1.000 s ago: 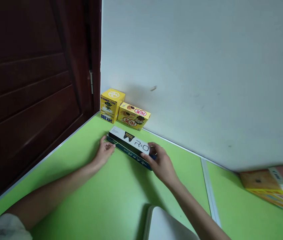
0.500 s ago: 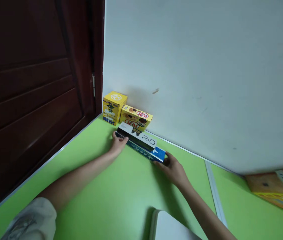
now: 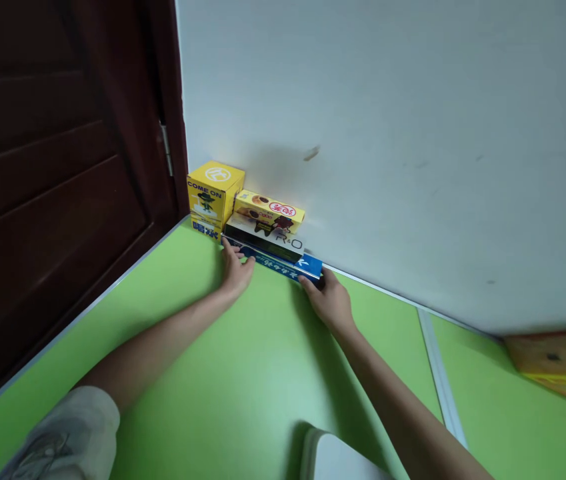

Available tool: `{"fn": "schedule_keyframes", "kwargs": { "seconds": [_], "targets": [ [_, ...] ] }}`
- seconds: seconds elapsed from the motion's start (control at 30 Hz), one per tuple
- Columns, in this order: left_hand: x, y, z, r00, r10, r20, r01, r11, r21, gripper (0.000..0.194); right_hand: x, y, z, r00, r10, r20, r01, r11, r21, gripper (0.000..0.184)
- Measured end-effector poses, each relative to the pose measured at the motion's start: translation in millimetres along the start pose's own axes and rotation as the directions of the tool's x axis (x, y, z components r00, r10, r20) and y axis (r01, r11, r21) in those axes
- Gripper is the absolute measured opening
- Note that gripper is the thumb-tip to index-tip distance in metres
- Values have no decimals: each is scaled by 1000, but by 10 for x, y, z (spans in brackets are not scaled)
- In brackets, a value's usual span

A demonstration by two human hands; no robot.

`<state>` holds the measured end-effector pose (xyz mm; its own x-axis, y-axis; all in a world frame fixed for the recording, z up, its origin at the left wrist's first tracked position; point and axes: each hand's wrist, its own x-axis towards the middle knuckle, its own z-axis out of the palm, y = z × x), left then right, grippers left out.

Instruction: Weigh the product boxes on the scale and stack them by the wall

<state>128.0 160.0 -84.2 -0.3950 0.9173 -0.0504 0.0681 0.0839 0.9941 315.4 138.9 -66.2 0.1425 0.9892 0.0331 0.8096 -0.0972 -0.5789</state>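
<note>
A long blue box (image 3: 283, 269) lies on the green tabletop, its lettered side towards me. Resting on it is a black-and-white box (image 3: 267, 243) marked "R&O". My left hand (image 3: 236, 272) is at the left end of the blue box, fingertips against that end and thumb near the front side. At the right end, my right hand (image 3: 333, 300) grips the same box, thumb in front and fingers behind. Directly behind this stack sits a yellow snack box (image 3: 273, 208), partly hidden. A taller yellow box (image 3: 213, 200) reading "COME ON" stands beside it in the corner.
A pale wall (image 3: 387, 167) rises behind the boxes, and a dark wooden door (image 3: 63, 167) is on the left. Near the front edge lies a white rounded object (image 3: 343, 460), cut off by the frame. An orange-and-yellow package (image 3: 557, 360) is at the right.
Both hands have moved the blue box, with the R&O box on top, back against the yellow snack box. My left thumb has come down off the upper box. The camera view has shifted slightly.
</note>
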Motion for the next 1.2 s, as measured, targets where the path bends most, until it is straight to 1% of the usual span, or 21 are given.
{"fn": "schedule_keyframes", "kwargs": {
  "seconds": [0.07, 0.13, 0.17, 0.23, 0.27, 0.33, 0.4, 0.47, 0.53, 0.63, 0.7, 0.77, 0.87, 1.0, 1.1, 1.2],
  "targets": [
    [-58, 16, -22, 999, 23, 22, -23, 1000, 8, 90, -38, -16, -5, 1000, -23, 21, 23, 1000, 3, 47],
    [-126, 34, -56, 990, 110, 87, -114, 992, 52, 90, -74, -22, -8, 999, -31, 41, 30, 999, 33, 53],
    [-154, 40, -77, 979, 164, 122, -176, 980, 96, 89, -93, -21, -7, 999, -27, 32, 25, 998, 55, 60],
    [-185, 42, -122, 955, 248, 165, -279, 938, 204, 87, -134, -18, 2, 998, -44, -41, 48, 996, 82, 71],
    [-186, 39, -143, 949, 268, 168, -304, 919, 252, 86, -156, -20, 10, 992, -85, -94, 92, 993, 76, 72],
    [-166, 33, -174, 948, 278, 158, -315, 899, 305, 85, -193, -38, 38, 959, -231, -163, 239, 970, 32, 66],
    [-137, 30, -188, 940, 288, 183, -335, 881, 334, 85, -215, -72, 84, 912, -382, -153, 384, 923, -15, 62],
    [-114, 31, -185, 936, 291, 201, -347, 863, 368, 83, -219, -106, 145, 886, -452, -107, 452, 892, -29, 65],
    [-106, 31, -173, 937, 287, 199, -345, 850, 399, 83, -213, -124, 209, 884, -459, -86, 459, 888, -25, 70],
    [-110, 23, -160, 935, 303, 186, -354, 837, 418, 84, -204, -121, 283, 891, -446, -90, 448, 894, 1, 76],
    [-114, 16, -155, 932, 317, 177, -363, 826, 432, 84, -204, -121, 311, 897, -432, -89, 435, 900, 15, 78],
    [-116, 15, -147, 937, 306, 167, -349, 810, 472, 83, -207, -136, 324, 908, -410, -87, 413, 911, 21, 79],
    [-122, 26, -128, 947, 284, 153, -321, 778, 541, 83, -211, -173, 330, 925, -369, -88, 373, 927, 28, 79],
    [-141, 43, -109, 948, 278, 152, -314, 760, 569, 83, -204, -195, 340, 936, -346, -70, 349, 937, 34, 81],
    [-141, 36, -110, 950, 275, 144, -307, 763, 569, 83, -197, -201, 331, 936, -347, -53, 350, 935, 52, 81],
    [-110, 13, -130, 943, 303, 134, -327, 786, 525, 83, -247, -221, 221, 947, -320, -34, 322, 945, 58, 78]
  ]
}}
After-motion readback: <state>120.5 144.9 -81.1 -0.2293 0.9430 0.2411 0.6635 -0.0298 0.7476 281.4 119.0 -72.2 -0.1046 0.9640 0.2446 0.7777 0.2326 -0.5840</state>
